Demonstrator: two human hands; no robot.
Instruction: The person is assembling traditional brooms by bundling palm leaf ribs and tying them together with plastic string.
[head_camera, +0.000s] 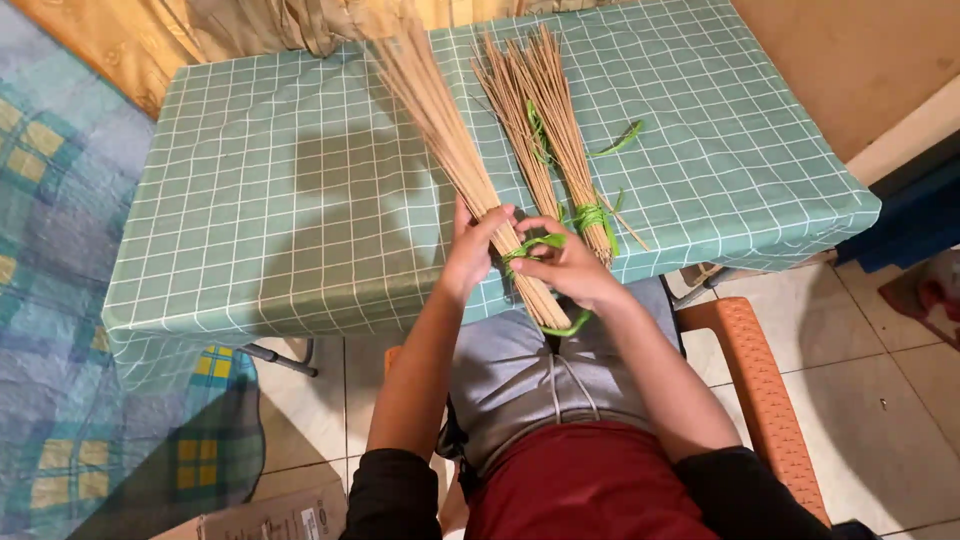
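My left hand (477, 247) grips a long bundle of thin tan sticks (440, 120) near its lower end, at the table's front edge. My right hand (565, 265) pinches a green strip (535, 243) that wraps around the same bundle; the strip's loose end (572, 325) hangs below my hand. The bundle fans out toward the far side of the table. To its right lie two more stick bundles (545, 110), each tied with green strips (592, 215).
The table (280, 200) wears a green checked cloth. A loose green strip (622, 138) lies right of the bundles. I sit on an orange chair (760, 390) over a tiled floor. A patterned blue bedcover (50, 300) fills the left, curtains hang behind.
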